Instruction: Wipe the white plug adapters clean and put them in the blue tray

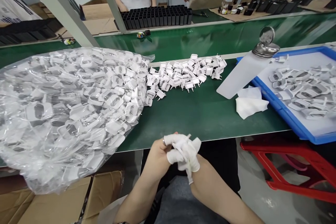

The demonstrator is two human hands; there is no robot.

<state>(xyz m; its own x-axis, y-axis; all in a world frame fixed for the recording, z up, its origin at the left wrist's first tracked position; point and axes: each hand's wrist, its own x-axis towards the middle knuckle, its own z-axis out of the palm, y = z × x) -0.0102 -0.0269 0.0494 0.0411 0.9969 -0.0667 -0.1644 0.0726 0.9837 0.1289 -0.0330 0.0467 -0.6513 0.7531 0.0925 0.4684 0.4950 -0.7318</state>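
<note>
My left hand [162,151] and my right hand [193,163] are together in front of my body, just off the table's near edge. White coverings wrap several of the fingertips. Both sets of fingers are bent and pressed together around something white; it blends with the coverings, so I cannot make out what it is. Beyond my hands, a loose row of white plug housings [189,73] with pins lies on the green table [183,115]. To the left bulges a clear plastic bag [76,108] full of similar white housings.
A white pump bottle [237,77] leans beside folded white wipes [252,105]. A blue-rimmed tray [283,113] at right holds white plastic parts. Below are a red stool [294,161] and cardboard boxes [60,199]. Across the table, black holders [157,17] stand before two people.
</note>
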